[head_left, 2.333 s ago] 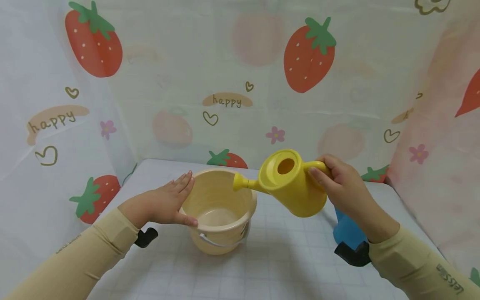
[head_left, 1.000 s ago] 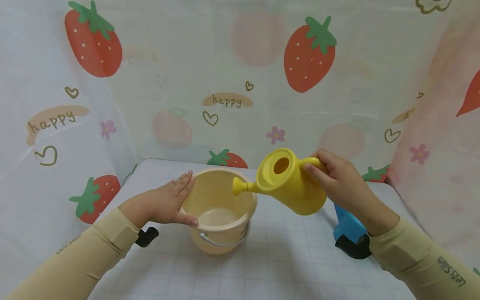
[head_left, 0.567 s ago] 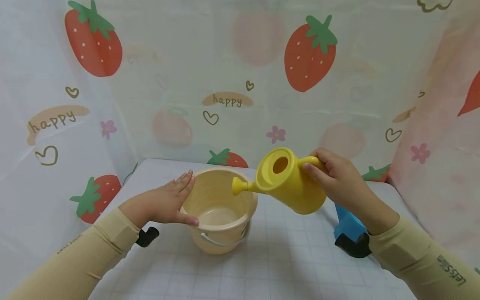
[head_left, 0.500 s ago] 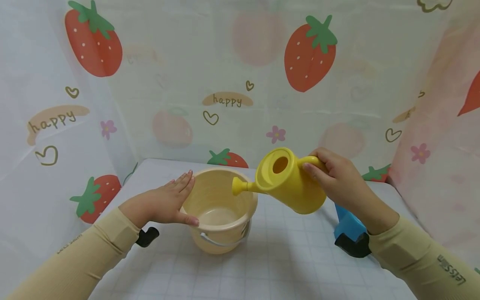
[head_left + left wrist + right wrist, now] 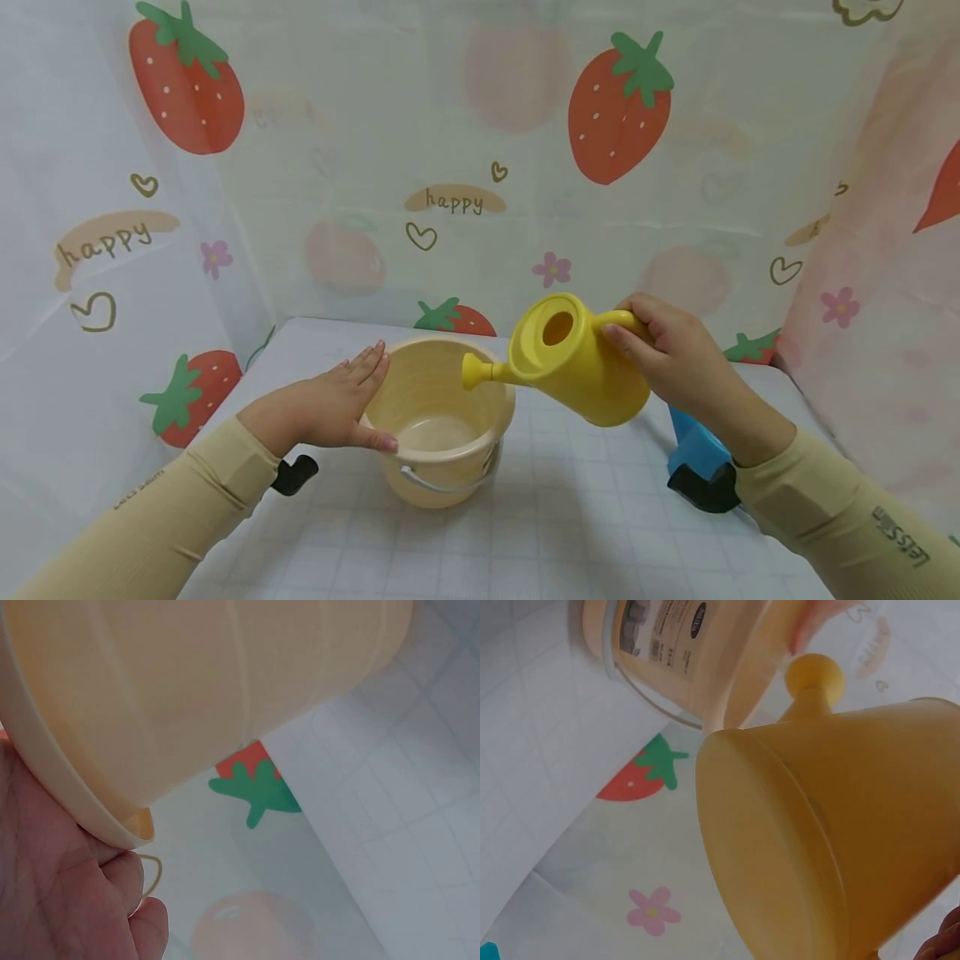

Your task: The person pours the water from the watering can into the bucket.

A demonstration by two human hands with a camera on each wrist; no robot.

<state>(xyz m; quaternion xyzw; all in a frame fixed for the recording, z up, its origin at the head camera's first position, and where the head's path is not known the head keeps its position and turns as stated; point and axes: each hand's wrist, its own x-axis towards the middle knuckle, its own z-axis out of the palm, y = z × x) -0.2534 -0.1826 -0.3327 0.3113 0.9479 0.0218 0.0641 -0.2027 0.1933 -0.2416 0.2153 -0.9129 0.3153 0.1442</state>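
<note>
Head: tilted yellow watering can [image 5: 592, 387], right of centre, was gripped by right hand [image 5: 678, 350]; central cream bucket [image 5: 420, 392] was touched by spread left hand [image 5: 326, 408]. Left wrist: rim [image 5: 52, 771] was contacted, lower left. Right wrist: can was seen right.

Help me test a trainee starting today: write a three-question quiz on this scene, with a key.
1. Multiple choice: the object partly hidden behind the right wrist is: A) pink, B) blue, C) green.

2. True or false: the right hand holds the yellow watering can by its spout.

3. Fill in: the left hand touches the ____ of the bucket.

Key:
1. B, the blue object.
2. False; it grips the handle.
3. Rim.
</note>
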